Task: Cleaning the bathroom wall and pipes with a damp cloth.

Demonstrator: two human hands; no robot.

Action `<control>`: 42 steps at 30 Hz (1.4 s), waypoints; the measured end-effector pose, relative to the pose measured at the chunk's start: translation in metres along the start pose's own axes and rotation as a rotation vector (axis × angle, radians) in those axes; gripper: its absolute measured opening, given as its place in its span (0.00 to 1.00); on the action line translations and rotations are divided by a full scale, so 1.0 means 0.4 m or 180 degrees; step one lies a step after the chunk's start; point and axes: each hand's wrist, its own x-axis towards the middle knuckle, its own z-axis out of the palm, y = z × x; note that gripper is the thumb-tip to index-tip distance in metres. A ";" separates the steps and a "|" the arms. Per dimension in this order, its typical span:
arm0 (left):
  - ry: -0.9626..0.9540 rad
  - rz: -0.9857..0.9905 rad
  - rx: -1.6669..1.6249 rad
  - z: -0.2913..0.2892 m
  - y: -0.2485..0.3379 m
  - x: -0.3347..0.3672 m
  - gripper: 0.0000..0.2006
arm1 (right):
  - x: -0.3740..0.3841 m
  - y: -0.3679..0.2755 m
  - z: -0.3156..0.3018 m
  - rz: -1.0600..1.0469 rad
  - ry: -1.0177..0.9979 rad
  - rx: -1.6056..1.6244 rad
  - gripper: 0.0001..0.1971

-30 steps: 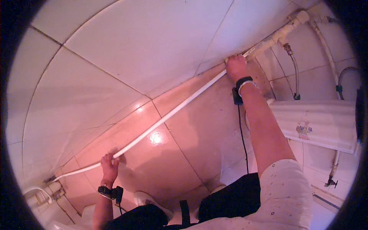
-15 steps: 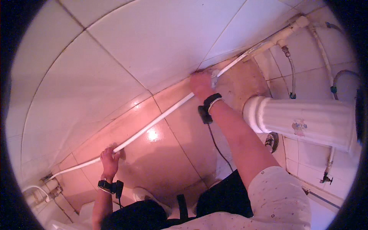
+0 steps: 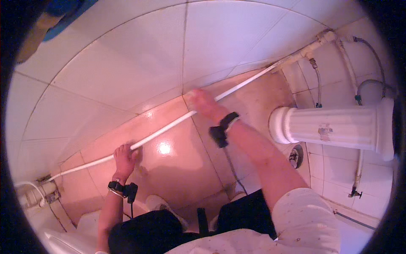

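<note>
A long white pipe runs slantwise just above the tan floor, along the foot of the tiled wall. My left hand is closed on its left part, fingers over the top and thumb to the right. Farther along, my right hand reaches across the pipe to the joint between wall and floor. Its fingers look bunched and are blurred; what they hold, if anything, cannot be made out. Both wrists wear black bands with small dark devices, and a cord trails from each.
A white fluted pedestal stands on the right, beside a floor drain. Pipe fittings and a braided hose occupy the far right corner. At the left, the pipe meets a dirty fitting. Something blue shows upper left.
My right hand has moved left along the wall's foot, away from the pipe's far end. My left hand stays on the pipe. The view has shifted, bringing the blue thing into sight.
</note>
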 end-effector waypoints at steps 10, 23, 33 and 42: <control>-0.0147 -0.0115 -0.0074 -0.009 0.014 0.004 0.19 | 0.049 0.159 -0.209 0.1878 -0.0680 -0.1240 0.16; 0.0145 0.0016 -0.0043 -0.034 0.033 -0.017 0.19 | 0.035 -0.173 0.181 -0.0073 -0.0929 -0.1837 0.08; 0.0255 0.0426 -0.0122 -0.007 0.014 0.007 0.24 | -0.018 -0.337 0.252 -0.0074 -0.0683 0.1332 0.13; 0.0064 0.0111 0.0119 -0.016 0.010 0.026 0.24 | -0.024 -0.118 -0.161 -0.0012 -0.1570 -0.1091 0.21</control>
